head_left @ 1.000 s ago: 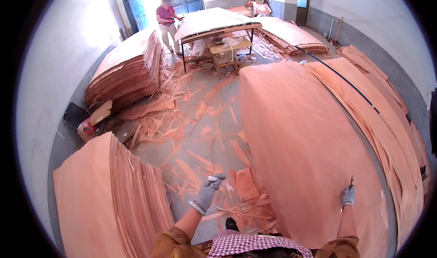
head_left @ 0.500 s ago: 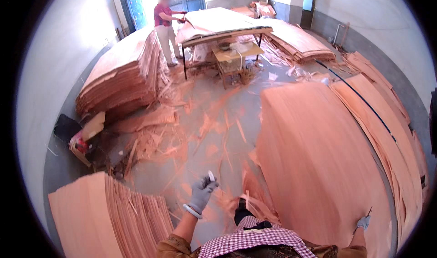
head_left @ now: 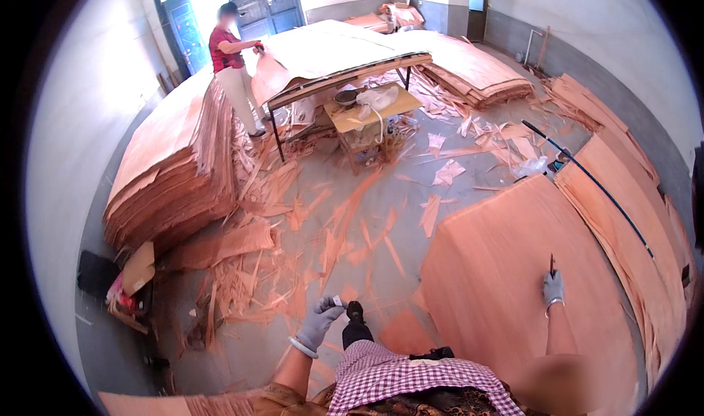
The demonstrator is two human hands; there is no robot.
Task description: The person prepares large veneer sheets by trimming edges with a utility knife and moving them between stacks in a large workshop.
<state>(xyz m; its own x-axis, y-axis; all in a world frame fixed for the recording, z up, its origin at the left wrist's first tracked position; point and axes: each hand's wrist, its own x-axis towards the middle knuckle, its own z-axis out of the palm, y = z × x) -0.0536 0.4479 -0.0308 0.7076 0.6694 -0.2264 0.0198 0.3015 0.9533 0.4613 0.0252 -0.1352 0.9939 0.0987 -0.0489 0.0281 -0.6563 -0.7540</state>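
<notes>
A bare workshop with pale plastered walls point(head_left: 88, 100) and a grey painted band along their base. Daylight enters through open blue double doors point(head_left: 187, 27) at the far end, where a person in a red top point(head_left: 227, 49) stands beside a long table point(head_left: 330, 56) draped with thin wood sheets. The grey concrete floor point(head_left: 381, 196) is littered with reddish veneer scraps point(head_left: 308, 225) (most lie in the middle of the room). A tall veneer stack point(head_left: 176, 159) lines the left wall; a low wooden stand point(head_left: 370, 111) sits under the table's edge, and a second doorway point(head_left: 477, 5) opens at the far right.
</notes>
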